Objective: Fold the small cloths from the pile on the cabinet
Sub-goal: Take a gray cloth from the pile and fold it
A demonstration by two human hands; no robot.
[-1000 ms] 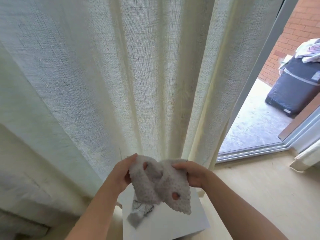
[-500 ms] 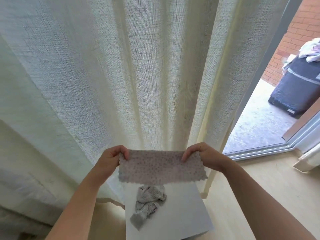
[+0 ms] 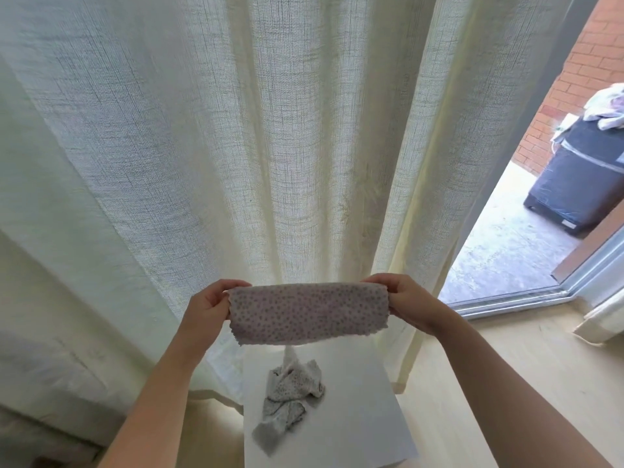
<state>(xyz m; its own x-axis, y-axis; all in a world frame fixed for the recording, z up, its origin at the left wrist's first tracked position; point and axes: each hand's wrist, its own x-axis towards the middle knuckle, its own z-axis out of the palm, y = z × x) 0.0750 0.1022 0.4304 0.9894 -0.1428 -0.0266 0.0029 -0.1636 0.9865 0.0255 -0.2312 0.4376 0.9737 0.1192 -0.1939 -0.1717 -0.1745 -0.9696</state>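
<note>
A small dotted pinkish-grey cloth (image 3: 308, 314) is stretched flat and level in the air above the white cabinet top (image 3: 364, 423). My left hand (image 3: 209, 307) pinches its left end and my right hand (image 3: 410, 302) pinches its right end. Below it, a crumpled pile of small cloths (image 3: 290, 400) lies on the cabinet, grey and dotted pieces tangled together.
A cream curtain (image 3: 270, 146) hangs right behind the cabinet and fills most of the view. At the right an open sliding door (image 3: 506, 298) leads out to a concrete patio with a dark bin (image 3: 584, 184). Pale wooden floor (image 3: 506, 359) lies to the cabinet's right.
The cloth was bunched and twisted between my hands a second ago; now it is pulled out straight and held a little higher, with my hands further apart.
</note>
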